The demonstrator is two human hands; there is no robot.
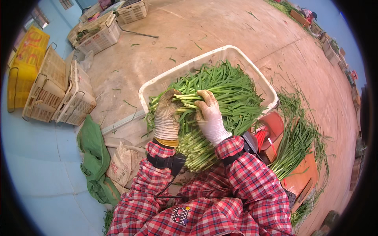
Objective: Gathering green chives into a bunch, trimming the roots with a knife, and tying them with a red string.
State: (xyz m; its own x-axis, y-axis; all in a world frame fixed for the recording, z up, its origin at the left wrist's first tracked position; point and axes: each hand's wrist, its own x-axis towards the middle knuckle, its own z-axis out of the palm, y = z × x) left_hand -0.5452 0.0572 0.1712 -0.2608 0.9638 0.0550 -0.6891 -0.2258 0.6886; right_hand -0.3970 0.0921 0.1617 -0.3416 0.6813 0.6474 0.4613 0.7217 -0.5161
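Observation:
My left hand (167,116), in a striped knit glove, grips the pale stem ends of a small bunch of flat-leaved green stalks (190,96). My right hand (211,116), in a soiled whitish glove, has thumb and fingers closed on the same stems from the other side. Beneath both hands, a heap of the same leafy greens (233,85) fills much of a white plastic crate (184,69). More stalks (196,147) lie between my forearms, cut ends towards me. My palms are partly hidden.
To my right stand a red container (273,125) with red strips and a wooden board (301,177) bearing greens (292,147). A green cloth (94,159) and woven sack (122,165) lie left. Stacked crates (73,94) line the blue wall; a distant person (308,14) is at upper right.

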